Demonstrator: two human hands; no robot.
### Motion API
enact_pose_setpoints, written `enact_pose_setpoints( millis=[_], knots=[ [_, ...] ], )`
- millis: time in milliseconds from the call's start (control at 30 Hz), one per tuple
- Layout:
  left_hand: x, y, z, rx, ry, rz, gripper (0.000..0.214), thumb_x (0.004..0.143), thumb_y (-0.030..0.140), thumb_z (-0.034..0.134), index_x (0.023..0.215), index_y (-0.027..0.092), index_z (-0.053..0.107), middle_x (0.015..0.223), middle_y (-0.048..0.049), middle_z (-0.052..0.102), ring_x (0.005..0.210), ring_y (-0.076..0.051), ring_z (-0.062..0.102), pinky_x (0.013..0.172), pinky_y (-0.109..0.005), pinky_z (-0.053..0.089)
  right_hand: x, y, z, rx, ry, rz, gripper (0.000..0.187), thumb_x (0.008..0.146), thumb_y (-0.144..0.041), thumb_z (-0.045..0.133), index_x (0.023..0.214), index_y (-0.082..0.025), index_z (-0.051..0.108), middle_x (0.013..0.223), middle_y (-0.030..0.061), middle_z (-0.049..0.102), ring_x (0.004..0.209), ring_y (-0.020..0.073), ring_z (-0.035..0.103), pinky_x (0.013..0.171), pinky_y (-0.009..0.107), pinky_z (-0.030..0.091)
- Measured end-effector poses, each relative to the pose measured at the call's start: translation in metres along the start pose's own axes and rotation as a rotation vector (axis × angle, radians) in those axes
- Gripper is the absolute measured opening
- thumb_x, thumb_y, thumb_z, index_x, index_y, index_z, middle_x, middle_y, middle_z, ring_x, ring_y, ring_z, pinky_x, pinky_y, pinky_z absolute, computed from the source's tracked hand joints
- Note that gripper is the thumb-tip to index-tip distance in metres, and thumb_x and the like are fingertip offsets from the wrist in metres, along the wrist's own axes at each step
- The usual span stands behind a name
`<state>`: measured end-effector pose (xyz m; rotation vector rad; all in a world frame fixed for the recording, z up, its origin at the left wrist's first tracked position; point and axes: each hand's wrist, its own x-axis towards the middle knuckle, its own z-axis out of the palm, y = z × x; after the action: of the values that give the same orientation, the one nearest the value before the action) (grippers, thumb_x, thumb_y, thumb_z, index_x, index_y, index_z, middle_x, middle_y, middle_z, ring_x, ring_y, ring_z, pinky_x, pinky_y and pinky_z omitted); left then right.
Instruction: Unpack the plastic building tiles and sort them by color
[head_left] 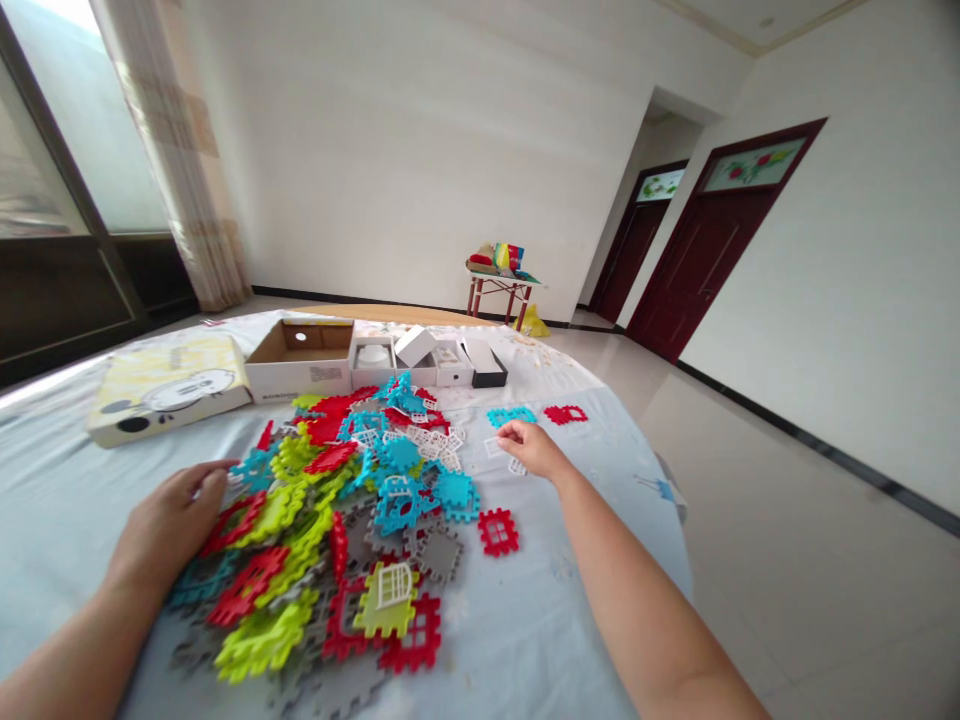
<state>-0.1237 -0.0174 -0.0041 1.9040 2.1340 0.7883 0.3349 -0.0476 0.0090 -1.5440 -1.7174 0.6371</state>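
Observation:
A heap of interlocking plastic building panels (397, 455) in lime, red, blue and grey covers the middle of the table, with small white lattice pieces among them. My left hand (169, 520) rests at the heap's left side, thumb and forefinger apart, beside a red panel (234, 522); nothing shows in its grasp. To the right of the heap, my right hand (531, 450) pinches a small white window frame (492, 447) at its fingertips. Close to it lie a blue panel (511, 416), a red panel (565, 414) and another white piece (517, 466).
Along the back stand an open cardboard box (300, 375), several small white boxes (373, 355) and a black-based box (489, 376). A yellow-and-white printed box lid (174, 385) lies at left. A pale blue cloth (525, 620) covers the round table. Beyond is a small side table (501, 280).

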Motion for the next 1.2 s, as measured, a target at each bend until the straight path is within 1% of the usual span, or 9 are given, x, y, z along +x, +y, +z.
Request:
enact_pose_setpoints(
  millis=[133, 233, 333, 567, 700, 867, 1000, 1100, 1200],
  knots=[
    [-0.001, 0.002, -0.001, -0.014, 0.009, 0.002, 0.045, 0.084, 0.042, 0.032, 0.109, 0.019, 0.06, 0.105, -0.0093, 0.062, 0.095, -0.023, 0.056, 0.08, -0.031, 0.041, -0.001, 0.012, -0.022, -0.02, -0.052, 0.061, 0.015, 0.073, -0.024, 0.056, 0.083, -0.015, 0.062, 0.076, 0.0029, 0.065, 0.07, 0.0148, 0.058, 0.065, 0.026, 0.045],
    [-0.001, 0.004, -0.002, -0.001, -0.003, -0.002, 0.045, 0.083, 0.042, 0.032, 0.11, 0.019, 0.06, 0.106, -0.0095, 0.062, 0.096, -0.024, 0.055, 0.081, -0.031, 0.041, -0.002, 0.011, -0.023, -0.13, -0.018, 0.081, 0.017, 0.072, -0.023, 0.058, 0.085, -0.015, 0.064, 0.082, 0.0045, 0.066, 0.074, 0.0158, 0.058, 0.069, 0.028, 0.045],
    [0.0, 0.003, -0.002, -0.002, -0.016, -0.01, 0.046, 0.083, 0.043, 0.032, 0.111, 0.019, 0.059, 0.108, -0.0092, 0.061, 0.097, -0.024, 0.055, 0.081, -0.031, 0.041, -0.004, -0.003, -0.011, -0.156, -0.042, 0.021, 0.023, 0.071, -0.027, 0.062, 0.091, -0.015, 0.064, 0.087, 0.0049, 0.065, 0.076, 0.015, 0.057, 0.072, 0.028, 0.045],
    [0.001, -0.002, 0.0, -0.012, -0.013, -0.025, 0.046, 0.083, 0.044, 0.032, 0.111, 0.02, 0.058, 0.105, -0.0083, 0.062, 0.094, -0.022, 0.056, 0.078, -0.029, 0.042, -0.017, -0.043, 0.026, -0.241, -0.376, -0.274, 0.056, 0.058, -0.046, 0.074, 0.107, -0.021, 0.061, 0.103, 0.0056, 0.059, 0.094, 0.0193, 0.054, 0.083, 0.03, 0.043],
    [0.0, -0.001, -0.001, -0.018, -0.01, -0.037, 0.045, 0.082, 0.043, 0.034, 0.11, 0.02, 0.059, 0.098, -0.007, 0.063, 0.086, -0.021, 0.057, 0.071, -0.027, 0.043, -0.02, -0.046, 0.033, -0.337, -0.427, -0.324, 0.047, 0.062, -0.037, 0.073, 0.104, -0.02, 0.063, 0.1, 0.0053, 0.061, 0.093, 0.0197, 0.055, 0.082, 0.029, 0.042],
    [0.001, 0.0, 0.0, -0.004, -0.017, -0.038, 0.044, 0.082, 0.043, 0.033, 0.111, 0.021, 0.059, 0.103, -0.007, 0.062, 0.091, -0.021, 0.057, 0.074, -0.028, 0.043, -0.017, -0.043, 0.024, -0.225, -0.291, -0.218, 0.02, 0.077, -0.029, 0.054, 0.091, -0.018, 0.065, 0.079, -0.0002, 0.064, 0.073, 0.0123, 0.056, 0.067, 0.021, 0.041],
    [0.003, -0.003, 0.002, -0.002, 0.006, -0.009, 0.043, 0.083, 0.042, 0.034, 0.11, 0.02, 0.06, 0.103, -0.0078, 0.063, 0.093, -0.022, 0.057, 0.078, -0.029, 0.042, -0.007, -0.031, 0.015, -0.196, -0.126, -0.107, 0.029, 0.084, -0.03, 0.041, 0.07, -0.015, 0.061, 0.058, -0.0024, 0.056, 0.058, 0.0103, 0.05, 0.055, 0.02, 0.036],
    [0.004, -0.006, 0.004, 0.003, 0.019, 0.012, 0.043, 0.082, 0.042, 0.035, 0.109, 0.02, 0.06, 0.102, -0.0081, 0.063, 0.094, -0.022, 0.057, 0.08, -0.03, 0.042, -0.002, -0.017, 0.014, -0.209, -0.051, -0.017, 0.031, 0.085, -0.033, 0.04, 0.072, -0.015, 0.062, 0.063, 0.0001, 0.06, 0.062, 0.0127, 0.055, 0.058, 0.022, 0.039],
    [0.005, -0.008, 0.004, 0.0, 0.005, 0.002, 0.044, 0.083, 0.042, 0.033, 0.109, 0.02, 0.06, 0.105, -0.0084, 0.062, 0.096, -0.023, 0.056, 0.082, -0.031, 0.042, 0.0, -0.004, 0.014, -0.276, 0.055, 0.047, 0.025, 0.082, -0.033, 0.048, 0.092, -0.017, 0.064, 0.086, 0.0061, 0.067, 0.08, 0.0171, 0.06, 0.071, 0.025, 0.043]
  ],
)
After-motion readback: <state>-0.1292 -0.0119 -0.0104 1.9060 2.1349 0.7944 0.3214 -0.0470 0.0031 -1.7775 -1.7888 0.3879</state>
